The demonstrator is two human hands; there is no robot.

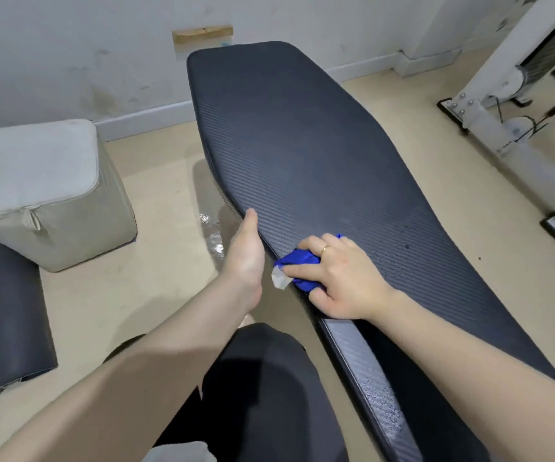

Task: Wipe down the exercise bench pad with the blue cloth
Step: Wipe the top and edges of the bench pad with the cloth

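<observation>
Most of the bench pad [302, 145] looks dry and dull, so I think much of the wiping is done. Wet drops sit on the near part and along the near side edge, so that bit is left. Around it are a pale stool [43, 188], a white machine frame [502, 105] and a wet spot on the floor [213, 235]. Nothing blocks the way. The left hand [244, 258] lies open against the pad's edge. The right hand [342, 278] presses down, gripping the bunched blue cloth [297, 261] on the pad's left edge.
</observation>
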